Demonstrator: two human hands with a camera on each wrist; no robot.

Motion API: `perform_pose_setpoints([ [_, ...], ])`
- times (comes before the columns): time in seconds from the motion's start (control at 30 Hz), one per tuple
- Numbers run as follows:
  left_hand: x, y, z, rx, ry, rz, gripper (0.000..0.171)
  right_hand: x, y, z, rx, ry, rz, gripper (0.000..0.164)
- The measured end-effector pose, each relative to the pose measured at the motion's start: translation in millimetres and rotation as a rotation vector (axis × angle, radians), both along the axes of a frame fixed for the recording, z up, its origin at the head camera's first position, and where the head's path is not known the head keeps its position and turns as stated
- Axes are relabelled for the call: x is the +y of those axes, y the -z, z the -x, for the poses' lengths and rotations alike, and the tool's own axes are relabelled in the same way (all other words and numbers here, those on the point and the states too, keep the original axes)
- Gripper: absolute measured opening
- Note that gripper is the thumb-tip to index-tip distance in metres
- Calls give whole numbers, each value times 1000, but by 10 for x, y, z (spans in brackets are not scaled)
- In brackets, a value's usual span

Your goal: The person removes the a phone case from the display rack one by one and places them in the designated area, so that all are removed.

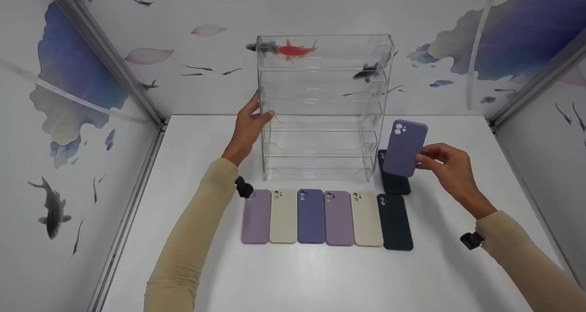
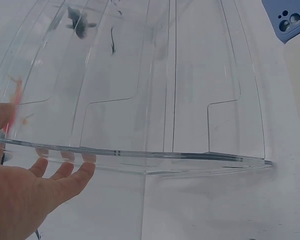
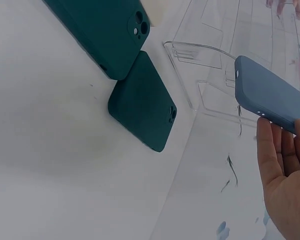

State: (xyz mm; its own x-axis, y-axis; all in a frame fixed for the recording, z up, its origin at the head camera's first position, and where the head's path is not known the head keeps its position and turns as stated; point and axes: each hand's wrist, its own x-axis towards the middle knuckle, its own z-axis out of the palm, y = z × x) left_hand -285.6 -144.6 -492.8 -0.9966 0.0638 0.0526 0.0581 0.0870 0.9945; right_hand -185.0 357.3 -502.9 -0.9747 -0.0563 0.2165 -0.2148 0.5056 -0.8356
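Observation:
A clear acrylic tiered rack stands upright toward the back of the white table. My left hand holds its left side panel, thumb at the front edge; in the left wrist view the fingers lie along the panel's outer side. To the right of the rack, my right hand pinches a bluish-purple phone case by its edge, camera cutout at the top. The raised case partly covers a dark green phone case beside the rack's lower right corner.
In front of the rack lies a row of phone cases: light purple, cream, blue-purple, another light purple, another cream and dark green. Printed walls with metal frames enclose the table.

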Motion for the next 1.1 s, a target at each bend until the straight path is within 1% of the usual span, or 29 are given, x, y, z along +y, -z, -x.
perform_pose_setpoints([
  [0.1, -7, -4, -1, -8, -1, 5, 82, 32, 47, -22, -3, -18, 12, 23],
  [0.3, -8, -15, 2, -2, 7, -22, 81, 105, 182, -97, -36, -48, 16, 22],
  [0.53, -5, -11, 1, 0, -1, -8, 82, 242, 361, -215, -116, -30, 13, 25],
  [0.8, -6, -13, -1, -10, -5, -12, 82, 443, 552, -368, -182, -10, 15, 29],
  [1.0, 4, -27, -11, -6, -6, -11, 81, 557, 655, -489, -231, -4, 12, 32],
  [1.1, 5, -30, -18, -7, -5, -17, 81, 590, 684, -534, -255, -4, 28, 33],
])
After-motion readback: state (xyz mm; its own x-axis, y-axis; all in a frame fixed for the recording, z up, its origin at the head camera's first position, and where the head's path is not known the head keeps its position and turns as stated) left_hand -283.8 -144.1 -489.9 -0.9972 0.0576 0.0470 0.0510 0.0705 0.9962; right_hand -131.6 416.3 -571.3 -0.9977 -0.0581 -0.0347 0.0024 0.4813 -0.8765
